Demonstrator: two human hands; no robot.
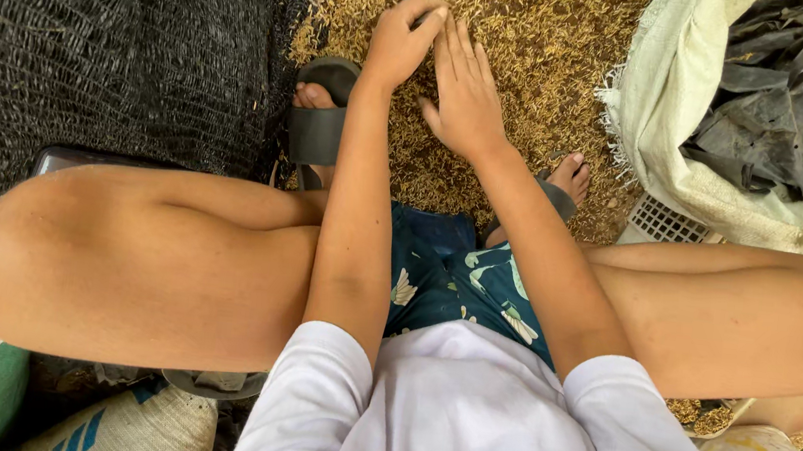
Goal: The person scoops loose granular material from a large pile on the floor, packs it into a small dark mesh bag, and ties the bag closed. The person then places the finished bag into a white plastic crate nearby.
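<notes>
A layer of golden-brown grain husks (531, 30) covers the ground between my feet. My left hand (401, 42) rests on the grain with its fingers curled and bunched; whether it holds grain is hidden. My right hand (465, 93) lies flat on the grain beside it, fingers straight and together, touching the left hand's fingertips. I am squatting, with both knees spread wide and my arms reaching down between them.
Black mesh netting (103, 35) covers the left side. A pale woven sack (674, 95) holding dark sheeting stands at the right, with a white plastic grid (665, 223) under it. My grey sandals (317, 127) sit on the grain. Filled sacks (132, 426) lie behind me.
</notes>
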